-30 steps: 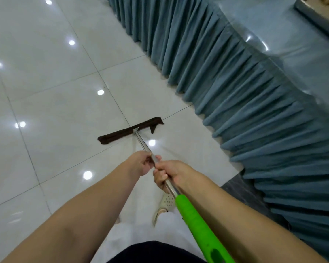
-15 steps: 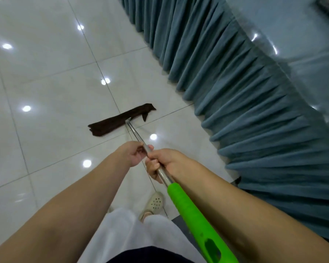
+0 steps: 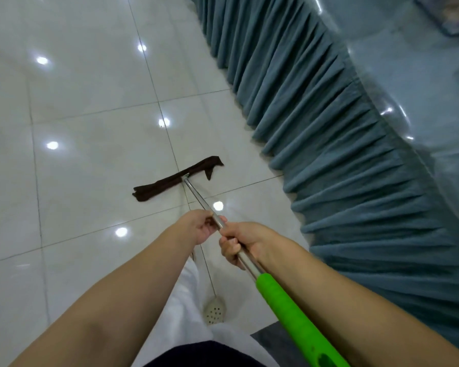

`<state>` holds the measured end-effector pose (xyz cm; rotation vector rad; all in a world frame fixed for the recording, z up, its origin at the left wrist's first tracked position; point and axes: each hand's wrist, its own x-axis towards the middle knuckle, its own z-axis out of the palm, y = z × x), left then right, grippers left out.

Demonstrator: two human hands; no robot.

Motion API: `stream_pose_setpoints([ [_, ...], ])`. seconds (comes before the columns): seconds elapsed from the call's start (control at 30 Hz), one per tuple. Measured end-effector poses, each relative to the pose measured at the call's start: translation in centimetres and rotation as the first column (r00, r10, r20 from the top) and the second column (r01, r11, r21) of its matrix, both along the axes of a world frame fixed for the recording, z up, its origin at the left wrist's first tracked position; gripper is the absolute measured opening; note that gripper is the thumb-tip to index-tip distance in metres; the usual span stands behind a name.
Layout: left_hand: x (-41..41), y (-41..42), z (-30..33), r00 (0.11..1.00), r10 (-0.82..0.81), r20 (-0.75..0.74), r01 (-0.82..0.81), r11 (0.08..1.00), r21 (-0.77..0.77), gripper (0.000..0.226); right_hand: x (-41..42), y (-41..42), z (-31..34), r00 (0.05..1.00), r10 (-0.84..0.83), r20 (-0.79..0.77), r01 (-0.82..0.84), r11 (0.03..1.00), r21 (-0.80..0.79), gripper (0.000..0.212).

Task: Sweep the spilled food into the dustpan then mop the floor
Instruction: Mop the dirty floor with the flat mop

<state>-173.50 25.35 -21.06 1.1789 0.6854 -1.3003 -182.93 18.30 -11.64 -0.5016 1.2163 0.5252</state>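
We held the mop handle (image 3: 224, 229) in both hands. The left hand (image 3: 196, 225) was closed around the bare metal shaft, forward of the right hand (image 3: 240, 241), which was wrapped fully around the shaft just ahead of the green grip (image 3: 289, 311). The left hand was therefore the nearer of the two to the mop head.

The mop cloth (image 3: 175, 178), dark brown, lay flat on the tiled floor (image 3: 90, 168), ahead of the hands and slightly to their left. Its long axis ran roughly crosswise to the shaft, from lower left to upper right, with the right end near the pleated blue table skirt (image 3: 329, 154) but apart from it.

No spilled food and no dustpan were visible, so we judged the mopping stage to be in hand. The next stroke would run along the shaft line, with the cloth staying broadside. The skirt hem on the right limited sideways travel.
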Motion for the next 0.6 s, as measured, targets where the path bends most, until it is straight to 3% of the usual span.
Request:
stream_pose_setpoints([
  [0.17, 7.8, -1.9, 0.2, 0.999, 0.046, -0.002, -0.046, 0.999, 0.006, 0.023, 8.0, -2.4, 0.2, 0.998, 0.064, 0.002, -0.064, 0.998, -0.008, 0.027],
  [0.47, 23.9, -3.3, 0.8, 0.988, 0.154, 0.001, -0.154, 0.988, 0.004, 0.013, 24.9, -4.7, 0.0, 0.992, 0.122, -0.020, -0.122, 0.993, -0.006, 0.029],
  [0.6, 28.6, -4.5, 1.1, 0.982, 0.186, -0.003, -0.186, 0.982, 0.027, 0.023, 29.7, -6.0, 0.3, 0.986, 0.163, -0.024, -0.163, 0.986, -0.025, 0.025],
])
